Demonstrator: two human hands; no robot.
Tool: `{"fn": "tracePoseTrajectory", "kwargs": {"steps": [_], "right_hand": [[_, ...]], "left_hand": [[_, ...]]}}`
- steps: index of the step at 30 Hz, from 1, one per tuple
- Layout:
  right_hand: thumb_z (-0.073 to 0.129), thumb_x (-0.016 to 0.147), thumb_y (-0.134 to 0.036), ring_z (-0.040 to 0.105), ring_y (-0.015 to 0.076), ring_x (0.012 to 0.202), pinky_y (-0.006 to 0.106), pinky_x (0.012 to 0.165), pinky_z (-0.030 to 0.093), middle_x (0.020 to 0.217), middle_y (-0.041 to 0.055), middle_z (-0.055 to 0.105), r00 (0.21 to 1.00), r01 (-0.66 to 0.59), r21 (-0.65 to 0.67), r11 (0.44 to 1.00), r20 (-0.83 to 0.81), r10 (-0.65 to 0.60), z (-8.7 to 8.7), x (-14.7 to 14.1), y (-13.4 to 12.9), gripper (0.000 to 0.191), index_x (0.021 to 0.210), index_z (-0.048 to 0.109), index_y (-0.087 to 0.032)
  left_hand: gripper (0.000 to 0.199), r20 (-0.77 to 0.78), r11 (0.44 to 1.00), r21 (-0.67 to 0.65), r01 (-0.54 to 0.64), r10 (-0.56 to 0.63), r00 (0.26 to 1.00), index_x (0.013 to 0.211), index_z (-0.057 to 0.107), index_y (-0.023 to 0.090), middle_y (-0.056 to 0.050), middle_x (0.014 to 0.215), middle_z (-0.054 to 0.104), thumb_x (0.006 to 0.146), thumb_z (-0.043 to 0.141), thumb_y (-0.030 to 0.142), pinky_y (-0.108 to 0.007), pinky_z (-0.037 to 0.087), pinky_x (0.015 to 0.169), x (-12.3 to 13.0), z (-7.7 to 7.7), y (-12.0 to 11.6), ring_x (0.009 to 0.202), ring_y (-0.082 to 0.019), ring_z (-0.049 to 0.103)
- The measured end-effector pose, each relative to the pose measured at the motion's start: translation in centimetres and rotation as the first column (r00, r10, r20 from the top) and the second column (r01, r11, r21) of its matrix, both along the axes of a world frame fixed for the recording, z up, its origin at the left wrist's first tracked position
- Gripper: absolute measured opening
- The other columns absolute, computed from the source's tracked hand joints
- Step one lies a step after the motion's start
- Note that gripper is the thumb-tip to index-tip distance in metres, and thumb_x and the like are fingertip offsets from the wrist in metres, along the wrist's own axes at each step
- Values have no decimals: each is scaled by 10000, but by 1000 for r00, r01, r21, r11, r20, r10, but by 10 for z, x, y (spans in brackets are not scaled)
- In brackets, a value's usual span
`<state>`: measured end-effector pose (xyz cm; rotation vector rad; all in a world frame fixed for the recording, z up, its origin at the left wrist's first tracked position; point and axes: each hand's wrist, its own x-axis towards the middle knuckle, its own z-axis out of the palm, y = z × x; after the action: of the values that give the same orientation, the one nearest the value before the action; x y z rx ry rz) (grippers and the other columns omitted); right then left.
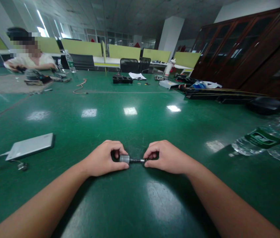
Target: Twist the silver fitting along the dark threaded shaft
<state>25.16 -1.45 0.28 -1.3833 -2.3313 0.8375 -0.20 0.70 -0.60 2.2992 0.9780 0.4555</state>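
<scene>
Close in front of me, a short silver metal cylinder [124, 159] lies level between the thumb and fingers of my left hand [107, 158]. Out of its right end runs a thin dark shaft [136, 160] with a brighter tip, pointing at my other hand. My right hand [163, 157] is closed in a pinch at that tip, around a small dark ringed piece [146, 160] that may be a spring. The fingertips hide most of this piece. Both hands are low over the green tabletop [110, 125].
To the left lies a white power bank [32, 145] with a cable and a small metal part [22, 166]. Clear water bottles [256, 142] lie at the right. Farther back are a black tray [122, 79], a cord [80, 86] and metal parts. A person [30, 56] sits far left.
</scene>
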Motion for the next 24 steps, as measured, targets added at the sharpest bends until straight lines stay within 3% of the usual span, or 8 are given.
{"fn": "tracePoseTrajectory", "kwargs": {"steps": [11, 19, 24], "right_hand": [[722, 753, -157, 627, 121, 713, 237, 689, 475, 805, 2, 710, 974, 29, 31, 999, -225, -22, -13, -23, -8, 185, 935, 737, -191], [685, 802, -197, 631, 128, 735, 257, 708, 469, 840, 6, 724, 978, 23, 75, 997, -209, -7, -18, -23, -6, 139, 927, 746, -208], [683, 809, -200, 630, 132, 753, 256, 719, 466, 841, 16, 715, 976, 7, 96, 995, -216, 14, -17, -24, -8, 148, 943, 747, -195]], "left_hand": [[303, 31, 1000, 4, -7, 7, 1000, 892, 700, 176, 4, 796, 617, 678, 831, 345, -259, 429, 668, 0, -4, 0, 709, -146, 580], [234, 54, 1000, -19, 14, -13, 998, 903, 703, 177, -6, 802, 636, 769, 750, 363, -264, 442, 680, 0, -1, 0, 723, -149, 589], [224, 44, 999, -33, -10, 11, 999, 890, 705, 172, -3, 780, 636, 750, 761, 337, -254, 441, 657, 2, -2, 0, 708, -147, 590]]}}
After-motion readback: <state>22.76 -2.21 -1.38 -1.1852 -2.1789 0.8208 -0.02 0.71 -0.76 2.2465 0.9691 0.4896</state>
